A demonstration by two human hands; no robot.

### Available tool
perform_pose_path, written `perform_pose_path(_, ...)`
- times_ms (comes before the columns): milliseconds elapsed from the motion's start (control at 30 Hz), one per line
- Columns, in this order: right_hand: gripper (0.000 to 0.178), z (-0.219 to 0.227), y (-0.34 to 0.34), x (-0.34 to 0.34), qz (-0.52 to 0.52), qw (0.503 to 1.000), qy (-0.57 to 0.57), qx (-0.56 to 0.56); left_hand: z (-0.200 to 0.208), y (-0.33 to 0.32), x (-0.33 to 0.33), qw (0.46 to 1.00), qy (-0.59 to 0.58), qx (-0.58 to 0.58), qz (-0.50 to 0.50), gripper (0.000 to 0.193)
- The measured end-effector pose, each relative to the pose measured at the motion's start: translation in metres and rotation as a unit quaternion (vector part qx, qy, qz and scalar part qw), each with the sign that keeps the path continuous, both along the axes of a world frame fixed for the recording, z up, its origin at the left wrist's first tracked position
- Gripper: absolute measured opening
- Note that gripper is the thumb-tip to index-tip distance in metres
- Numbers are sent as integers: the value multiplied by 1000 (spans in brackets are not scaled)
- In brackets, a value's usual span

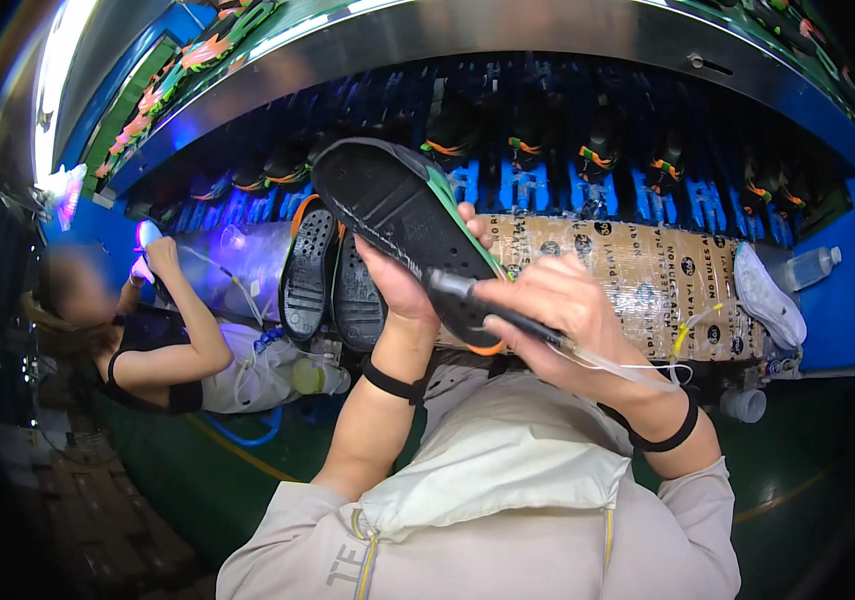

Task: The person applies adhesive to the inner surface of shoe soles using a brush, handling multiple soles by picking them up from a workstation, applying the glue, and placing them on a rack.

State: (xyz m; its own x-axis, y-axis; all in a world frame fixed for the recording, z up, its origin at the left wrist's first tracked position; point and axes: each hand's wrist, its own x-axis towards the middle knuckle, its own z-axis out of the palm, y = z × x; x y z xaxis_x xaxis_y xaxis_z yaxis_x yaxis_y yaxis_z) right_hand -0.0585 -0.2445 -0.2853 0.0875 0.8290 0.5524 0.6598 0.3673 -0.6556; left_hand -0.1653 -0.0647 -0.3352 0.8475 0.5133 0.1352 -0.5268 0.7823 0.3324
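My left hand [399, 280] grips a black shoe [379, 196] with green and orange edging, tilted with its underside facing me; my fingertips show past its far edge. In my right hand [569, 312] is a black-handled brush [517, 318], fed by a thin clear tube [627, 368]. Its pale head touches or nearly touches the shoe's underside near the lower end. Whitish streaks run along the shoe's edge close to my left thumb. Just left of my left hand, a pair of black shoes [305, 278] lies on the bench, undersides up.
Brown cardboard [637, 270] under clear film covers the bench. A white sole [767, 298] and a clear bottle [813, 267] lie at the right. Blue racks [522, 190] carry several shoes behind, below a metal ledge [547, 75]. A co-worker [162, 345] handles a lit, pale object at left.
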Motion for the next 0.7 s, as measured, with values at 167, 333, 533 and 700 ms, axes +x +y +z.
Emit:
perform_pose_path(167, 36, 11, -4, 5, 110, 993, -29, -35, 2, 28, 2, 998, -28, 61, -6, 103)
perform_pose_path(333, 28, 22, -1, 11, -23, 997, -50, -48, 11, 42, 2, 992, -73, 88, -49, 130)
perform_pose_path(533, 29, 38, -3, 19, 89, 994, -6, -58, 30, 59, 5, 969, -22, 229, -84, 132)
perform_pose_path(700, 35, 37, 5, 19, 30, 992, -109, -57, 47, 69, 19, 943, 39, 330, -18, 114)
